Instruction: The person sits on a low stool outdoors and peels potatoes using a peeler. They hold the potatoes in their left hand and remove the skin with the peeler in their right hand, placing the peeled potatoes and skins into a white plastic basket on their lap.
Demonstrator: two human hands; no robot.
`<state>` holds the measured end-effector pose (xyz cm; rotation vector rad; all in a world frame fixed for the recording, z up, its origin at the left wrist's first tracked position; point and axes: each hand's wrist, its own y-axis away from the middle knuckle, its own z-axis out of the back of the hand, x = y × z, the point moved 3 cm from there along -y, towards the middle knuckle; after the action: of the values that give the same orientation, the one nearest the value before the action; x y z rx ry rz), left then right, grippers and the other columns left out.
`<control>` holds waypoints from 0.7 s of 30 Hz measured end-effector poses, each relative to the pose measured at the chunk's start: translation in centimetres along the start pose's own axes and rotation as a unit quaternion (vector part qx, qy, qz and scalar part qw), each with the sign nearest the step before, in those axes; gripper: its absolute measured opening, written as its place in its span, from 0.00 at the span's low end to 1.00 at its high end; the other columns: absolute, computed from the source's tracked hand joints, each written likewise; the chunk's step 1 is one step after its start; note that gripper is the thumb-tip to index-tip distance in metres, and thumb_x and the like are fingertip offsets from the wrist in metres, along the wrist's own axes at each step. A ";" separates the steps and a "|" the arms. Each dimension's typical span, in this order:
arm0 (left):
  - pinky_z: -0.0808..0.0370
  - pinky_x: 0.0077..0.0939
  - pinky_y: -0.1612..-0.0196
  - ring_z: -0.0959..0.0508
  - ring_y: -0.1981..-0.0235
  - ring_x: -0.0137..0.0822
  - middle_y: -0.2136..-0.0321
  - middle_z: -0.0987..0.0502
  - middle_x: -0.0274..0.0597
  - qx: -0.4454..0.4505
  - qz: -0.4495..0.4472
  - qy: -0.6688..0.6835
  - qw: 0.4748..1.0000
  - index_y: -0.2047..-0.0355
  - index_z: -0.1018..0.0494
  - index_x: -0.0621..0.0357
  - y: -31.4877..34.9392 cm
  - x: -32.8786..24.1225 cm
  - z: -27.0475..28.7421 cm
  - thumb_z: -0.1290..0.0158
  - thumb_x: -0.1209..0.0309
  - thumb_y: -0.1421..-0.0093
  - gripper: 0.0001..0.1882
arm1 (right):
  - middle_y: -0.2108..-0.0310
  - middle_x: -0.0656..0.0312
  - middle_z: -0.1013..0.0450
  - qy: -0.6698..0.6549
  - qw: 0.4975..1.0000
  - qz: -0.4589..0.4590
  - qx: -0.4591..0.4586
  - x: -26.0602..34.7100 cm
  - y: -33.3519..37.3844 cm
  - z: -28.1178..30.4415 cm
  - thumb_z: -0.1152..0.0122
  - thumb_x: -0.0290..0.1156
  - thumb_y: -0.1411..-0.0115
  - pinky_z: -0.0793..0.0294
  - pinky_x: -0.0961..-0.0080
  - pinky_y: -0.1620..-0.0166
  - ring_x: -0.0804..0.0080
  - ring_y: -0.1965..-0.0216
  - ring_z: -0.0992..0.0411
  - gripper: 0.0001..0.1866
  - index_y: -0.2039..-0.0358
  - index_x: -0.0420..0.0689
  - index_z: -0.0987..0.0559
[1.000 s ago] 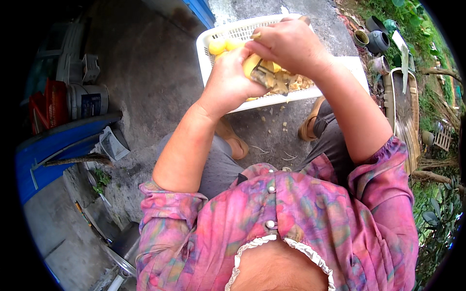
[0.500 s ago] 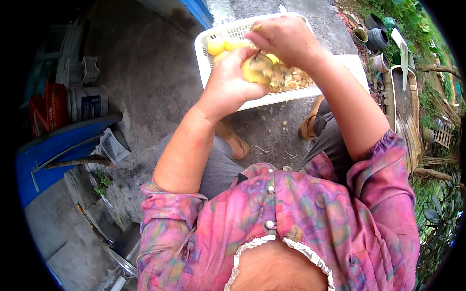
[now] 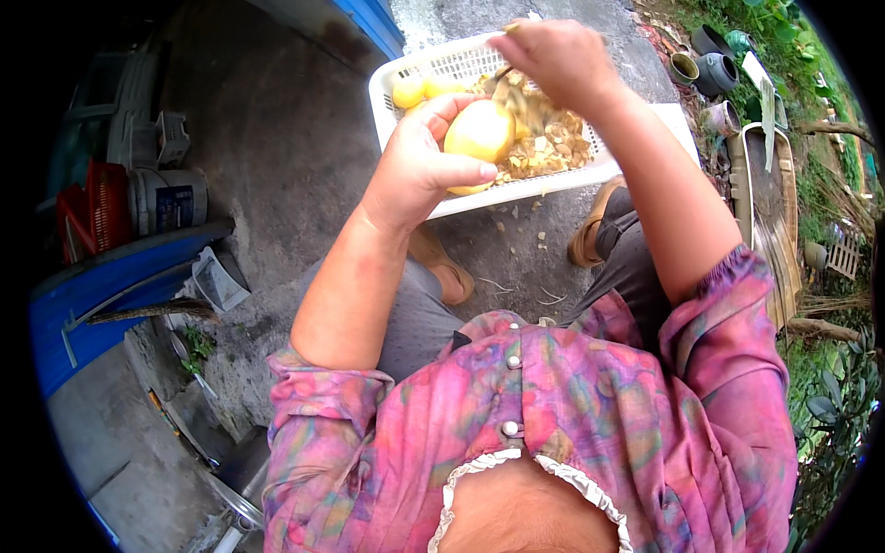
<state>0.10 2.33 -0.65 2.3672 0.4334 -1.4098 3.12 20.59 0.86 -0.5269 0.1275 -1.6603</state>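
Observation:
My left hand (image 3: 412,169) is closed round a smooth, rounded yellow fruit (image 3: 481,131), thumb along its near side. My right hand (image 3: 562,66) is raised above the far right of the white plastic basket (image 3: 441,205), fingers bent closed. From its fingers a thin dark-shafted tool (image 3: 502,72) points down toward the fruit; its tip is blurred, and I cannot tell its kind. More yellow fruits (image 3: 408,90) lie in the basket's left part. Its right part holds a heap of yellow-brown scraps (image 3: 559,147). Brownish bits blur in the air between my hands.
My feet in tan shoes (image 3: 449,276) stand on grey concrete just in front of the basket, where small scraps lie scattered. A white bucket (image 3: 171,198) and a red crate (image 3: 103,198) are at the left. Pots (image 3: 715,74) and a long trough (image 3: 767,212) line the right side.
My left hand has drawn slightly nearer and turned the fruit, so its smooth yellow side now shows instead of the dark-marked one. My right hand has lifted slightly away from it.

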 end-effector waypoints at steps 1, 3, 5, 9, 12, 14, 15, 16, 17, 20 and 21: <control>0.30 0.31 0.45 0.25 0.52 0.37 0.52 0.27 0.48 0.000 -0.002 -0.001 1.000 0.46 0.38 0.70 0.1 -0.4 -0.5 0.38 0.80 0.59 0.37 | 0.79 0.53 0.26 0.023 0.999 -0.043 0.014 -1.8 -0.1 -0.6 0.46 0.48 0.39 0.27 0.61 0.71 0.55 0.75 0.25 0.19 0.76 0.46 0.21; 0.30 0.31 0.44 0.25 0.52 0.37 0.53 0.27 0.48 -0.005 -0.008 -0.001 1.000 0.46 0.38 0.69 0.3 -1.1 -0.7 0.39 0.81 0.59 0.37 | 0.79 0.53 0.26 0.003 0.999 -0.045 0.011 -2.4 -0.2 -0.8 0.46 0.47 0.39 0.27 0.62 0.71 0.55 0.75 0.25 0.18 0.75 0.46 0.21; 0.30 0.31 0.44 0.25 0.52 0.37 0.53 0.27 0.48 -0.029 -0.006 -0.024 0.999 0.46 0.38 0.69 0.0 -0.9 -0.1 0.40 0.82 0.59 0.37 | 0.79 0.54 0.26 -0.067 0.998 -0.017 -0.007 -1.6 -0.6 -0.8 0.46 0.46 0.39 0.27 0.62 0.71 0.55 0.76 0.25 0.18 0.75 0.46 0.21; 0.26 0.27 0.51 0.24 0.57 0.32 0.57 0.26 0.42 -0.047 0.001 -0.009 0.999 0.50 0.34 0.66 -0.2 -0.5 0.0 0.38 0.85 0.61 0.34 | 0.82 0.57 0.27 -0.059 0.988 0.130 -0.059 2.9 0.2 1.2 0.43 0.43 0.40 0.28 0.62 0.73 0.56 0.77 0.26 0.14 0.75 0.46 0.23; 0.30 0.31 0.45 0.25 0.52 0.37 0.53 0.27 0.47 -0.009 0.003 -0.021 1.000 0.46 0.38 0.68 0.0 -0.4 -0.4 0.41 0.82 0.61 0.37 | 0.80 0.56 0.26 -0.015 0.997 0.052 -0.060 -0.3 -0.4 -0.6 0.45 0.46 0.40 0.28 0.61 0.73 0.55 0.76 0.26 0.16 0.75 0.47 0.23; 0.30 0.30 0.45 0.25 0.52 0.37 0.53 0.27 0.47 0.003 -0.006 -0.010 1.000 0.46 0.38 0.69 0.2 -0.8 -0.9 0.39 0.80 0.60 0.38 | 0.79 0.56 0.26 0.028 0.999 -0.043 -0.017 -2.8 -0.5 -1.2 0.46 0.50 0.39 0.28 0.61 0.72 0.55 0.75 0.26 0.19 0.74 0.47 0.21; 0.30 0.30 0.45 0.25 0.52 0.37 0.53 0.27 0.47 -0.005 -0.008 -0.011 1.000 0.46 0.38 0.68 0.1 -1.0 -0.7 0.39 0.80 0.61 0.38 | 0.79 0.55 0.26 -0.004 0.999 -0.045 -0.031 -3.0 -0.5 -1.4 0.46 0.50 0.39 0.28 0.62 0.72 0.55 0.75 0.26 0.19 0.73 0.47 0.21; 0.30 0.30 0.45 0.25 0.52 0.37 0.53 0.27 0.47 -0.013 -0.009 -0.012 1.000 0.46 0.39 0.68 0.0 -1.1 -0.5 0.38 0.80 0.61 0.39 | 0.79 0.55 0.25 -0.036 0.997 -0.046 -0.045 -3.3 -0.5 -1.6 0.46 0.50 0.39 0.27 0.62 0.72 0.55 0.76 0.26 0.19 0.73 0.47 0.21; 0.30 0.30 0.45 0.25 0.52 0.37 0.53 0.27 0.47 -0.027 -0.012 -0.011 0.999 0.45 0.39 0.68 0.0 -1.0 -0.2 0.38 0.80 0.61 0.39 | 0.79 0.55 0.25 -0.071 0.995 -0.042 -0.055 -2.6 -0.8 -1.4 0.46 0.49 0.39 0.27 0.62 0.72 0.55 0.76 0.26 0.19 0.72 0.46 0.20; 0.27 0.26 0.50 0.25 0.55 0.32 0.56 0.27 0.42 -0.050 -0.016 0.013 0.999 0.49 0.35 0.66 -0.1 -0.7 -0.1 0.36 0.81 0.62 0.37 | 0.79 0.55 0.26 -0.105 0.994 0.036 -0.017 1.5 -0.4 0.4 0.46 0.46 0.38 0.28 0.63 0.71 0.56 0.76 0.25 0.17 0.73 0.46 0.21; 0.28 0.27 0.48 0.25 0.53 0.34 0.55 0.27 0.44 -0.041 -0.021 -0.005 0.999 0.48 0.36 0.66 -0.1 -0.5 -0.1 0.37 0.81 0.61 0.37 | 0.79 0.55 0.25 -0.081 0.994 0.074 -0.026 2.2 -0.2 0.7 0.46 0.45 0.38 0.27 0.63 0.71 0.57 0.76 0.25 0.17 0.73 0.46 0.21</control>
<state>-0.14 2.41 -0.20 2.2986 0.5302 -1.3937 3.09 18.64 2.19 -0.6732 0.0879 -1.4670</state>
